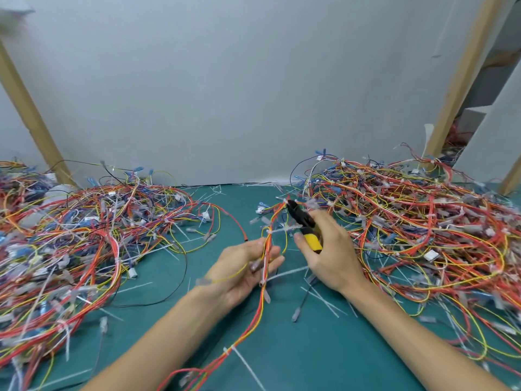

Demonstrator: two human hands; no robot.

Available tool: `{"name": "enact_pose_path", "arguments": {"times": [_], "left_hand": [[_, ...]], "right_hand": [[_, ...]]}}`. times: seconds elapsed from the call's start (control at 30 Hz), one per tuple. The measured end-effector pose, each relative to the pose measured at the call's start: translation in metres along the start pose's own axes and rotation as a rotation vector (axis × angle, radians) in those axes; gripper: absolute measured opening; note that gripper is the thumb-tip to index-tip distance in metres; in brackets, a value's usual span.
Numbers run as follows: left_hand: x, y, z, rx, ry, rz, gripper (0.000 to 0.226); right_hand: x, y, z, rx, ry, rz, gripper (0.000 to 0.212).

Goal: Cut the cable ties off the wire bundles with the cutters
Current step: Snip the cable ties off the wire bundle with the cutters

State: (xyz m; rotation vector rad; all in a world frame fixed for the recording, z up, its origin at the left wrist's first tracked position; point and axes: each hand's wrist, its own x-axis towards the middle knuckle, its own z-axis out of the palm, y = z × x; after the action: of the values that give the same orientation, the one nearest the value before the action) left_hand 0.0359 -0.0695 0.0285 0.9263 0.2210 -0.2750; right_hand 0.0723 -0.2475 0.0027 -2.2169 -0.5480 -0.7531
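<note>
left hand (248, 266) is pinching wire bundle (260, 303) up off desk (296, 362) (for blade access); right hand (329, 249) is gripping cutters (303, 221), tips at bundle.

Cutters (304, 224): handles mostly buried in right hand (331, 251), only yellow strip showing. Blade tip (290, 204), at 12 o'clock of that hand, smeared; open or closed on wire bundle (269, 244), can't tell. Left hand (244, 270): fingertips blurred, hold on wire bundle unreadable. Wire bundle runs off bottom edge, 6 o'clock. Forearms (158, 342) cut off there too. Left wire pile (70, 235) clipped at 9 o'clock, right wire pile (423, 221) at 3 o'clock. Cable ties (117, 261) in piles too small to count. White smear (14, 9), 11 o'clock corner, unidentifiable.
</note>
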Motion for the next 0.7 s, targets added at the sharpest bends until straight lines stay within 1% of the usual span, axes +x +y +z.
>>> {"name": "enact_pose_path", "arguments": {"times": [0.07,0.17,0.27,0.33,0.43,0.5,0.57,0.6,0.63,0.7], "left_hand": [[0.003,-0.005,-0.004,0.055,0.001,0.033,0.013],[0.003,-0.010,-0.005,0.174,-0.053,0.074,0.009],[-0.001,-0.013,-0.003,0.289,-0.092,0.113,0.008],[-0.004,-0.015,0.000,0.414,-0.086,0.173,0.009],[-0.008,-0.017,0.003,0.673,-0.019,0.348,0.016],[-0.012,-0.019,0.007,0.831,-0.002,0.499,0.020],[-0.015,-0.020,0.010,1.003,0.000,0.619,0.015],[-0.017,-0.021,0.012,1.041,-0.007,0.639,0.011],[-0.019,-0.022,0.014,1.016,-0.026,0.626,0.010],[-0.024,-0.020,0.020,0.832,-0.107,0.564,0.010]], "right_hand": [[0.000,-0.001,0.001,0.000,-0.054,-0.017,0.023],[-0.002,-0.005,0.001,0.031,-0.045,-0.100,0.027],[-0.001,-0.006,-0.001,0.057,-0.035,-0.086,0.030],[-0.001,-0.006,-0.002,0.110,-0.055,-0.055,0.030],[0.000,-0.008,-0.002,0.177,-0.054,-0.029,0.026],[0.000,-0.008,-0.002,0.173,-0.036,0.001,0.029],[0.003,-0.006,-0.002,0.202,-0.056,0.067,0.030],[0.005,-0.004,-0.002,0.237,-0.081,0.112,0.031],[0.008,-0.003,-0.002,0.289,-0.106,0.159,0.031],[0.014,-0.004,-0.003,0.448,-0.121,0.237,0.033]]}}
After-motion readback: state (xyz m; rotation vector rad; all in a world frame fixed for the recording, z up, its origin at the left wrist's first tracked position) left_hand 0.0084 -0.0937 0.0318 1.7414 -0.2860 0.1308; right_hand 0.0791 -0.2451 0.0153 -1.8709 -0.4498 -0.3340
